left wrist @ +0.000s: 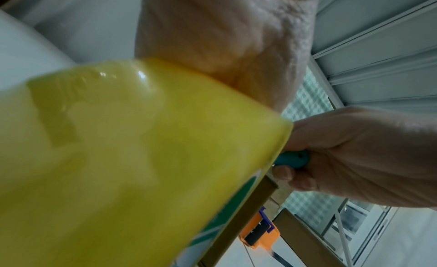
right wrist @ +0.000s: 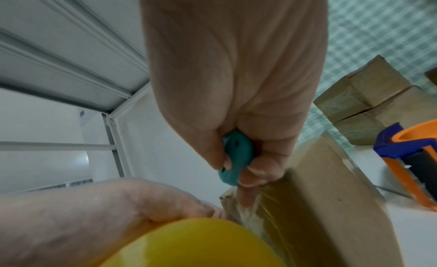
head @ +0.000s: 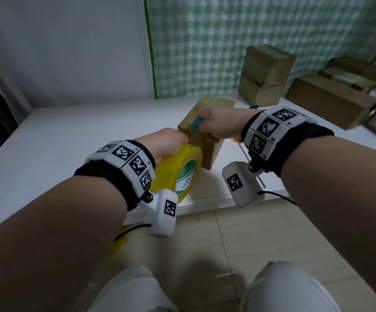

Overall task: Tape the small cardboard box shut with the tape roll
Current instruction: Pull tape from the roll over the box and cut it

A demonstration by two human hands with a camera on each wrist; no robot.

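Your left hand (head: 169,143) grips the yellow tape roll (head: 178,174) from above, fingers curled over its outer rim. The roll stands on edge at the near edge of the white worktop (head: 58,140), touching the near face of the small cardboard box (head: 207,122). A green-and-white label (head: 185,176) shows on the roll's core.

The small cardboard box rests on the worktop between your two hands. In the right wrist view, a clear strip of tape (right wrist: 250,213) runs from the roll up onto the box's near corner, wrinkled where it meets the cardboard.

Your right hand (head: 218,124) is clamped on a small teal cutter (head: 197,126), fingers and thumb wrapped round its body. The hand rests against the top near edge of the box, and one fingertip (right wrist: 246,198) presses down on the tape strip there. Whether a blade touches the tape cannot be determined.

An orange-and-blue tape dispenser (right wrist: 411,158) lies on the worktop just to the right of the box. Farther back to the right, two stacked cardboard boxes (head: 265,75) stand beside a lower pile of cartons (head: 335,95), against a green checked curtain (head: 227,37).
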